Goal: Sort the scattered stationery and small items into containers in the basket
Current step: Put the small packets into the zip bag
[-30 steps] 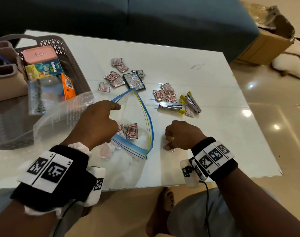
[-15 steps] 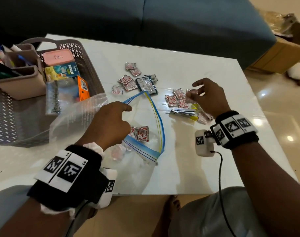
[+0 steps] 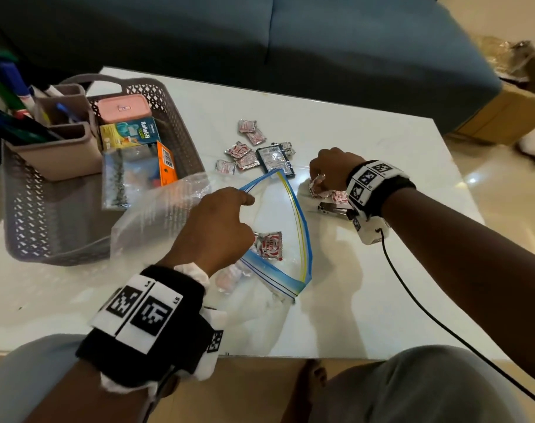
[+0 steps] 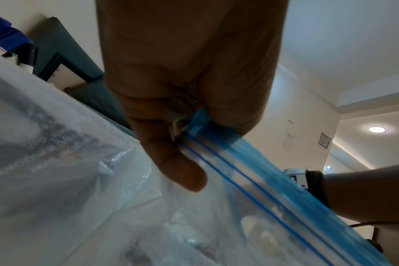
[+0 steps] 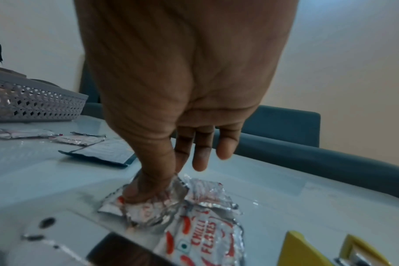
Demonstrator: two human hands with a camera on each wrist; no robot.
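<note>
A clear zip bag (image 3: 303, 227) with a blue rim lies open on the white table (image 3: 382, 166). My left hand (image 3: 226, 218) pinches its rim (image 4: 251, 171) between thumb and fingers and holds the mouth up. Chilli flakes sachets (image 3: 271, 245) lie inside the bag. To the right of the bag, my right hand (image 3: 319, 178) is down on the table, thumb and forefinger pinching a crumpled silver sachet (image 5: 162, 208). Another sachet (image 5: 203, 239) lies just beside it. More loose sachets (image 3: 242, 151) and a dark packet (image 3: 274, 161) sit behind the bag.
A grey lattice basket (image 3: 181, 123) stands at the left with a pink box (image 3: 124, 108), a pen holder (image 3: 58, 151) and cartons inside. A stapler (image 3: 333, 207) with yellow parts (image 5: 301, 252) lies under my right wrist. A blue sofa (image 3: 290, 41) borders the table's far edge.
My right hand went from a fist near the table's front edge out to the sachets by the stapler and now pinches one. My left hand kept hold of the bag's rim.
</note>
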